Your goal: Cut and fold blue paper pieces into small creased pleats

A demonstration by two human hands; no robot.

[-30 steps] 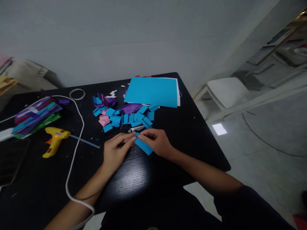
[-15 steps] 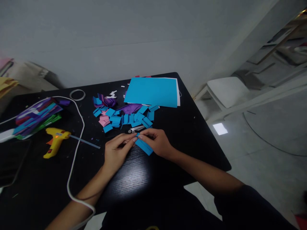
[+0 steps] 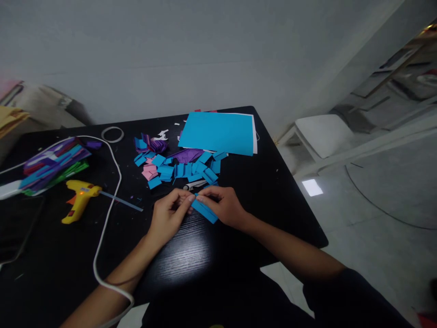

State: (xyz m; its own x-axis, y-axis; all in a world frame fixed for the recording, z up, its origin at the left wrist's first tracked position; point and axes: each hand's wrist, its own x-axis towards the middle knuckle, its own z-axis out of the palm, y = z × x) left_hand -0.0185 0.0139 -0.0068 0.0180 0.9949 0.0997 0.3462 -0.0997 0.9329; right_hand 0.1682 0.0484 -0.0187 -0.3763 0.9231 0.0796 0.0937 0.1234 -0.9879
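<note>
A blue paper strip [image 3: 205, 212] with a lengthwise crease is pinched between both hands, low over the black table. My left hand [image 3: 171, 210] grips its upper left end with thumb and fingertips. My right hand [image 3: 223, 206] pinches the strip close beside the left fingertips, its thumb on top; the lower end sticks out free. Just beyond the fingers lie scissors [image 3: 195, 185], partly covered by blue paper. Behind them spreads a heap of folded blue paper pieces [image 3: 184, 170], with a few pink pieces [image 3: 149, 172] at its left.
A blue sheet [image 3: 218, 132] lies on white paper at the back. To the left are a yellow glue gun [image 3: 81, 198] with a glue stick, a white cable [image 3: 108, 214] crossing my left forearm, a tape ring [image 3: 112, 134] and coloured paper strips [image 3: 56, 166]. A white stool [image 3: 322, 134] stands right.
Both hands stay pinched on the blue strip, with only slight finger shifts. The whole view has moved a little.
</note>
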